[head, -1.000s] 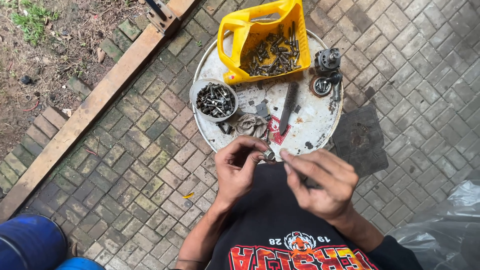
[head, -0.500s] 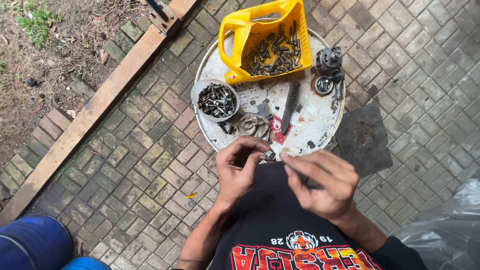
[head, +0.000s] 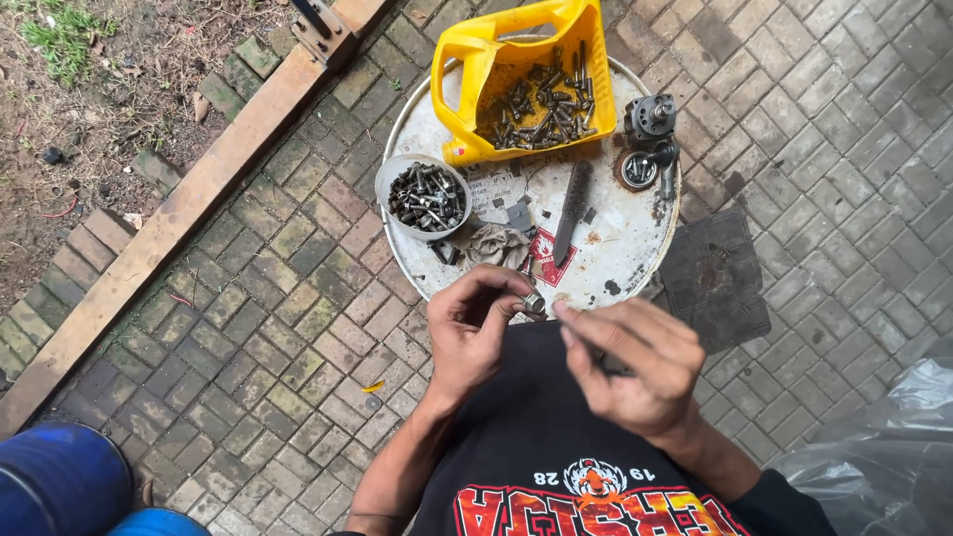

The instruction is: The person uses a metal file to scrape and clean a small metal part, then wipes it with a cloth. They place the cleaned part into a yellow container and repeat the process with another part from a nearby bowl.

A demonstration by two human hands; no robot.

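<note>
small metal nut (head: 534, 301) — between left fingers (head: 508, 294)

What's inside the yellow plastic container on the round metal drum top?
The cut-open yellow plastic container holds a heap of dark metal bolts and screws. Whatever lies beneath that heap is covered, as is the container's floor there.

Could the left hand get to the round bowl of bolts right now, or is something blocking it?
Probably yes. The bowl of bolts sits on the drum top's left edge, straight ahead of the left hand, with nothing between them. But that hand pinches a small metal part, so its fingers are occupied.
</note>
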